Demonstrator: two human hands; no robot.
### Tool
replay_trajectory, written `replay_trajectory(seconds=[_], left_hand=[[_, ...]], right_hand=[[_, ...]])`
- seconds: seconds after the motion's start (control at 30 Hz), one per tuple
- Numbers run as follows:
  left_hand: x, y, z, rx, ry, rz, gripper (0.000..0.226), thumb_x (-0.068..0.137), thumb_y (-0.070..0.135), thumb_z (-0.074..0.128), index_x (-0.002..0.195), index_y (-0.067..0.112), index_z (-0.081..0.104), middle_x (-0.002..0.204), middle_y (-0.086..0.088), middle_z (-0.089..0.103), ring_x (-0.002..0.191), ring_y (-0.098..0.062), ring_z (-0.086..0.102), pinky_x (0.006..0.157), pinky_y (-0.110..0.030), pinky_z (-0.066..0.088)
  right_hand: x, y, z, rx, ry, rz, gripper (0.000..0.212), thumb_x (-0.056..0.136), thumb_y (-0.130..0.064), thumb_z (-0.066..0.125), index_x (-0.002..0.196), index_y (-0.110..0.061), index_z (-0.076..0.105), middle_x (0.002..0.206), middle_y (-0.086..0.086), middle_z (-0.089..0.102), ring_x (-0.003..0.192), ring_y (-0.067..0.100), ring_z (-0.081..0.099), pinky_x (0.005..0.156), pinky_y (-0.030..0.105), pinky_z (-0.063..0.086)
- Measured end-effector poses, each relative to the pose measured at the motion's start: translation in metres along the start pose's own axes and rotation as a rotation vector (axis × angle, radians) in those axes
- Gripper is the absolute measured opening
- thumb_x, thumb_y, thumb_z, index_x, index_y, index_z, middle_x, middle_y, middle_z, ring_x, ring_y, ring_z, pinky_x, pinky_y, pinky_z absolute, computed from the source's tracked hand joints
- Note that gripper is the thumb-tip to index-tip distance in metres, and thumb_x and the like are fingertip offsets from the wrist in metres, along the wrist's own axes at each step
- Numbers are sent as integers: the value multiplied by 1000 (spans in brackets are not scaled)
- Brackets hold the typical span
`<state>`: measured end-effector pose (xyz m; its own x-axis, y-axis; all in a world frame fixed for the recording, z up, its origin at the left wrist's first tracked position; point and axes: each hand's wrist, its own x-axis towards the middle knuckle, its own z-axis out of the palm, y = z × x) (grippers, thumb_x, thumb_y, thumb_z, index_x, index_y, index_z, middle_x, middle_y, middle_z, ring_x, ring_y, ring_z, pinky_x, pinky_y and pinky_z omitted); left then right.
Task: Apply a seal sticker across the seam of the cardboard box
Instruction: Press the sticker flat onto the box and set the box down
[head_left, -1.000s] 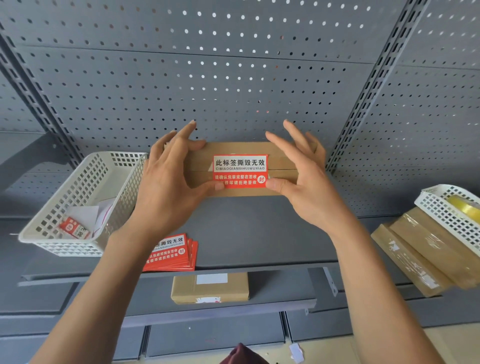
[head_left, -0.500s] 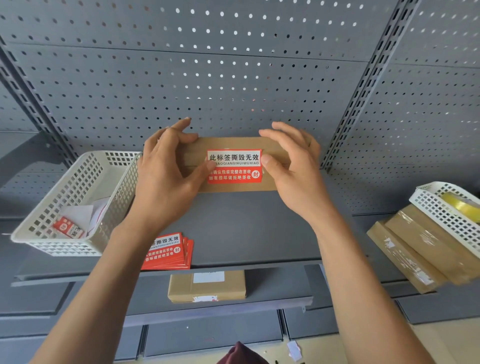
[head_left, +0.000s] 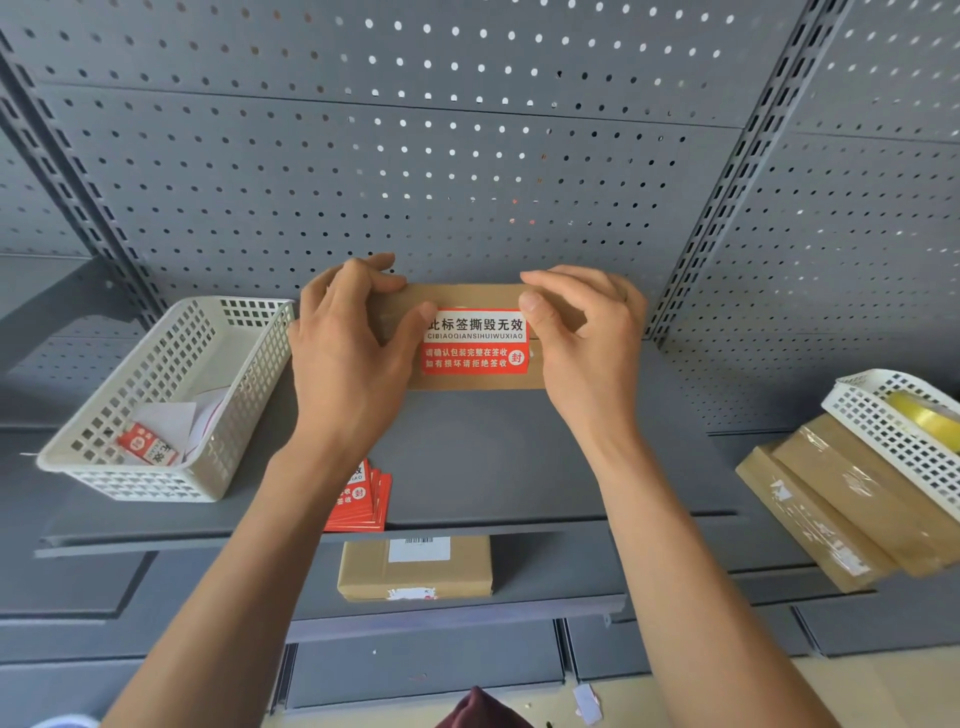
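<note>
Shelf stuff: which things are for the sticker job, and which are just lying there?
For the job:
- cardboard box
- seal sticker across its seam
- left hand and right hand, both on the box

Just lying about:
- stack of spare stickers
- left basket
- right basket
- box on the lower shelf
- taped boxes at right

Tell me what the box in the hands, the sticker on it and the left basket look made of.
Brown rectangular box: matte corrugated cardboard, by its dull fibrous tan. Red-and-white seal sticker: probably coated paper or film with crisp print and a slight sheen. White lattice basket: moulded plastic, judging by its uniform square holes.
</note>
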<state>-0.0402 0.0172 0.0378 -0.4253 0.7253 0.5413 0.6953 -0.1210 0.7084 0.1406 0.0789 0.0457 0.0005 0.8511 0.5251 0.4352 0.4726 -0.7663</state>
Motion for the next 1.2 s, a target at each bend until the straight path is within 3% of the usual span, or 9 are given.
replay_trajectory(seconds=[0.3,0.4,0.47,0.67,0.83,0.9,1.07,1.2], left_hand=[[0,-3,-1,-12,-2,36,13,96,30,48,106,26,56,135,13,60,132,-21,44,100,-57,42],[-2,2,-1,35,-8,22,28,92,47,59,107,23,57,136,15,59,132,-19,43,102,-55,41],[-2,2,-2,75,-21,34,38,86,51,67,110,22,57,137,14,58,133,-19,43,103,-54,41],[1,-3,-10,84,-135,61,53,76,56,69,115,24,53,147,13,50,138,-21,36,105,-57,39],[-3,-7,-14,124,-199,104,62,72,38,85,121,20,51,154,10,43,143,-23,30,110,-56,33],[-7,-8,-15,152,-226,109,72,68,40,88,124,18,49,156,11,39,145,-22,25,113,-53,29],[-17,2,-6,159,-133,72,83,64,73,73,120,17,49,153,10,42,144,-23,28,103,-38,26],[-25,0,0,140,-99,45,68,74,51,80,120,12,47,157,3,38,149,-26,20,110,-46,28]], right_hand=[[0,1,0,-22,-1,-16,24,97,-26,52,104,-35,73,112,-22,64,123,13,39,104,50,38],[-1,0,0,-41,-24,5,20,92,-46,56,103,-37,70,117,-23,62,124,11,35,105,47,38],[-2,1,0,-105,-57,-28,28,85,-53,63,107,-36,68,121,-23,59,126,15,33,104,46,38],[0,11,-13,-145,-245,-92,50,81,-45,73,128,-34,58,144,-18,45,136,23,25,114,45,28],[-1,13,-22,-210,-389,-87,70,75,-33,82,137,-36,49,155,-18,32,145,28,14,117,54,22],[-4,15,-25,-218,-423,-79,73,74,-35,82,137,-39,47,156,-19,28,147,27,10,118,55,21],[-14,6,-7,-273,-252,-2,69,68,-70,69,128,-41,52,155,-18,31,148,31,9,115,56,25],[-20,12,-4,-273,-250,-23,65,72,-60,76,129,-37,54,156,-13,31,146,33,9,114,54,25]])
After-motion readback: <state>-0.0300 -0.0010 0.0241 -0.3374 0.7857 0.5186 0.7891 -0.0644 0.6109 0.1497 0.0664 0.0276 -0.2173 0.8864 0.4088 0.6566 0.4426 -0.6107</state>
